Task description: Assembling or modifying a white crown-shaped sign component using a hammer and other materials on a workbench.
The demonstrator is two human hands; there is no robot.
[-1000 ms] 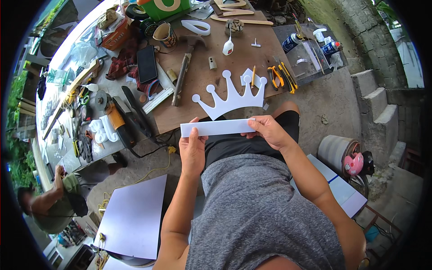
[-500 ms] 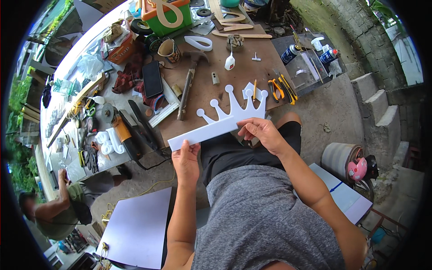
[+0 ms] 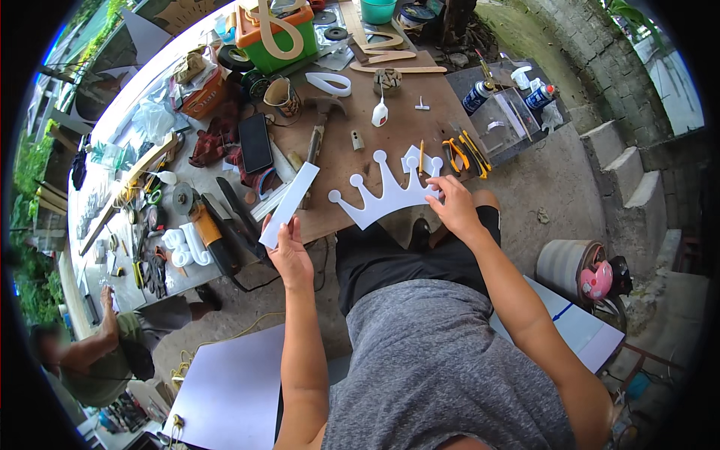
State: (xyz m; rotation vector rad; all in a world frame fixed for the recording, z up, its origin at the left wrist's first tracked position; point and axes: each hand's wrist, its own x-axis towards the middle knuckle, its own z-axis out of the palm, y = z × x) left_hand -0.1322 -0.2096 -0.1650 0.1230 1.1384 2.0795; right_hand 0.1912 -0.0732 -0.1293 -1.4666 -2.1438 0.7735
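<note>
The right hand (image 3: 454,208) partly hides a white crown (image 3: 388,196), its grip unclear; the left hand (image 3: 292,259) clasps a strip (image 3: 297,195). Bench (image 3: 403,126) upper centre; concrete floor (image 3: 529,176) right.

Both hands reach forward, well apart from each other. The left arm (image 3: 304,337), bare, runs almost straight ahead, its wrist (image 3: 298,282) nearly in line with it. The left hand (image 3: 291,257) is drawn into a pinch, the thumb (image 3: 283,237) lying on top with the fingers bent in behind it. Over on the other side, the bare right arm (image 3: 517,296) slants forward and inward. The right hand (image 3: 456,208) sits a little farther ahead, its back facing up, fingers curved and pointing left; how firmly they press, I can't make out from here.
</note>
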